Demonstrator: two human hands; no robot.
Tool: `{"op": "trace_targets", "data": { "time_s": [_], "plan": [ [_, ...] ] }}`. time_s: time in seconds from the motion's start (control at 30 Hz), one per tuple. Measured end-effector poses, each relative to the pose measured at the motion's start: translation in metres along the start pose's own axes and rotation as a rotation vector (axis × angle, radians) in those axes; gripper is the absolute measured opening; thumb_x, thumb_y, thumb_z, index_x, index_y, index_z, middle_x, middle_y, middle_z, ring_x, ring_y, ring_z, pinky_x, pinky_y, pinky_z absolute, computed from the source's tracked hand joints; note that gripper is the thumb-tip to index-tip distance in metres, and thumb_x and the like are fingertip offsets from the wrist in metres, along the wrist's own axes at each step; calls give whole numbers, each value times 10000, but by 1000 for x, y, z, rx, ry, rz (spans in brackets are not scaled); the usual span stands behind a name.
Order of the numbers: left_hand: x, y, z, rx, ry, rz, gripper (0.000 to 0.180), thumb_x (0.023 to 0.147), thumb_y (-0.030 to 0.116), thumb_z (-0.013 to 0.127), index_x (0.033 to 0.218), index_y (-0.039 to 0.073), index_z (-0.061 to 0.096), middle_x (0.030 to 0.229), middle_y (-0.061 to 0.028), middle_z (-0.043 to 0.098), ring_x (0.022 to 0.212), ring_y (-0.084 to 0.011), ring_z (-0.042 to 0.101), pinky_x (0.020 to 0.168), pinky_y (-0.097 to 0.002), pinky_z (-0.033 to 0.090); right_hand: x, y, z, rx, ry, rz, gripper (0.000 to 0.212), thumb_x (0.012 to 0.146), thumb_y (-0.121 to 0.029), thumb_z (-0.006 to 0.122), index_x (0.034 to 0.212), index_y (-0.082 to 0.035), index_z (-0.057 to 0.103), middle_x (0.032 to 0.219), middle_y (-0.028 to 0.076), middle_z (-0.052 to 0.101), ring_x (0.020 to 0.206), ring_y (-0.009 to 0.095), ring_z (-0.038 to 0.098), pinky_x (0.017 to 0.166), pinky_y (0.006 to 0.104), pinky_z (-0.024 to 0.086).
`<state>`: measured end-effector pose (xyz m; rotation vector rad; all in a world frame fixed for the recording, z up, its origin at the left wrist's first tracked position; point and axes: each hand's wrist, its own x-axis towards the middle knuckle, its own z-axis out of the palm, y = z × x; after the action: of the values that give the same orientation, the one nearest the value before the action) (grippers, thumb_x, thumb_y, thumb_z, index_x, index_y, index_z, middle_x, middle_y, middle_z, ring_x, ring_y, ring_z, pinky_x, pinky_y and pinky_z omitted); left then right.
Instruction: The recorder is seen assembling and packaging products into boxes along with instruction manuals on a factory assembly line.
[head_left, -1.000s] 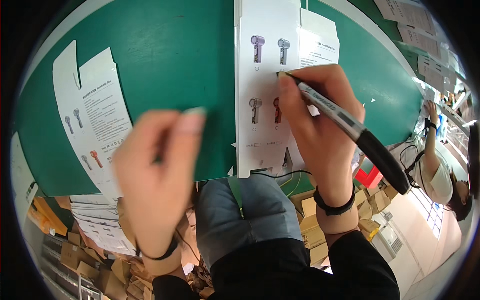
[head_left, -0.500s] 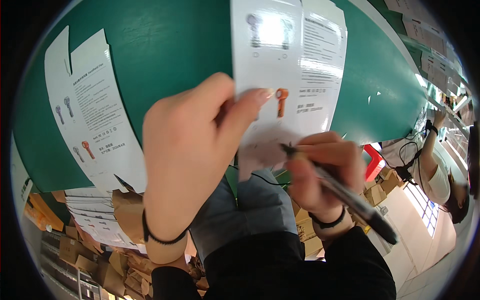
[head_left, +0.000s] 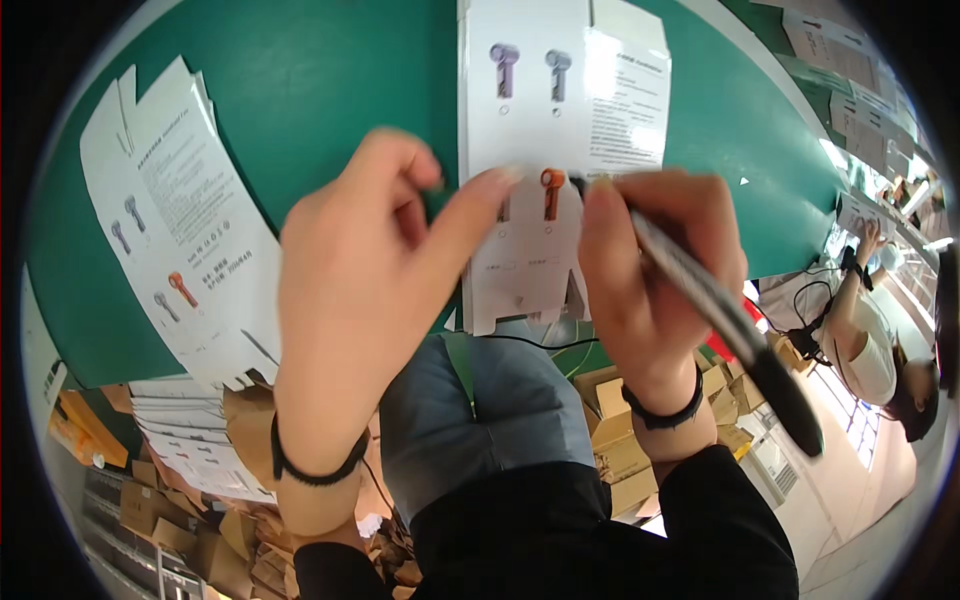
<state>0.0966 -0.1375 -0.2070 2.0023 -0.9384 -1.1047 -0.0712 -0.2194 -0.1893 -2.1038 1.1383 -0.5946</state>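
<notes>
My right hand (head_left: 665,265) grips a black marker pen (head_left: 735,330). Its tip is beside the orange fan picture on the top one of several stacked white flat cartons (head_left: 530,130). That carton also bears purple and grey handheld-fan pictures, small circles and printed text. Over the stack's left edge reaches the thumb of my left hand (head_left: 365,250). Its index finger is bent and apart from the thumb, and nothing shows held between them; the other fingers are partly hidden. To the left lie more printed flat cartons (head_left: 180,240), slightly fanned, with slotted flaps.
A green table (head_left: 330,70) lies under the cartons. More stacked cartons (head_left: 185,440) sit below its left edge, with brown cardboard boxes (head_left: 620,455) lower down. A black cable (head_left: 540,343) runs along the near edge. At right, another person (head_left: 865,335) handles a carton.
My right hand and the marker have moved up, toward the orange fan picture. My left thumb has drawn back slightly left. The left cartons have shifted, and more edges show.
</notes>
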Motion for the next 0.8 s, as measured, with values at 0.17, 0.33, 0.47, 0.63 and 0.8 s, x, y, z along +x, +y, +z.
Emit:
{"op": "trace_targets", "data": {
  "time_s": [0.17, 0.33, 0.47, 0.63, 0.8],
  "plan": [
    [18, 6, 8, 222, -144, 38, 287, 950, 217, 763, 875, -11, 606, 702, -17, 574, 629, -47, 475, 539, -249, 366, -34, 4, 0, 59, -103, -166, 173, 915, -47, 738, 979, 16, 590, 831, 102, 693, 646, 131, 636, 599, 254, 499],
    [5, -7, 8, 8, -48, 115, 295, 962, 249, 753, 901, -12, 629, 649, 34, 536, 593, -46, 450, 510, -253, 336, -31, 5, -2, 265, -13, -67, 165, 885, -43, 767, 934, 3, 616, 746, 90, 687, 612, 113, 643, 574, 255, 517],
    [-17, -17, -18, -365, 71, -70, 288, 1001, 283, 707, 940, 3, 685, 645, 93, 496, 551, -20, 383, 493, -221, 274, -19, 12, -9, 273, 43, 70, 133, 936, -46, 716, 944, 10, 596, 766, 86, 682, 630, 120, 636, 589, 244, 510],
    [-53, -41, -110, -82, 357, -407, 232, 999, 224, 697, 1048, 0, 729, 761, 27, 621, 665, -50, 500, 612, -223, 411, 9, 4, 2, 346, 104, 146, 168, 919, -61, 771, 916, 15, 622, 705, 36, 680, 601, 66, 613, 562, 220, 495],
    [-48, -53, -89, 409, 654, -192, 244, 979, 206, 724, 1132, 18, 693, 802, 13, 630, 675, -72, 520, 629, -222, 433, 12, 19, 9, 230, 15, 181, 90, 976, -20, 659, 947, 14, 580, 769, 64, 664, 632, 109, 604, 597, 237, 492]
  ]
}}
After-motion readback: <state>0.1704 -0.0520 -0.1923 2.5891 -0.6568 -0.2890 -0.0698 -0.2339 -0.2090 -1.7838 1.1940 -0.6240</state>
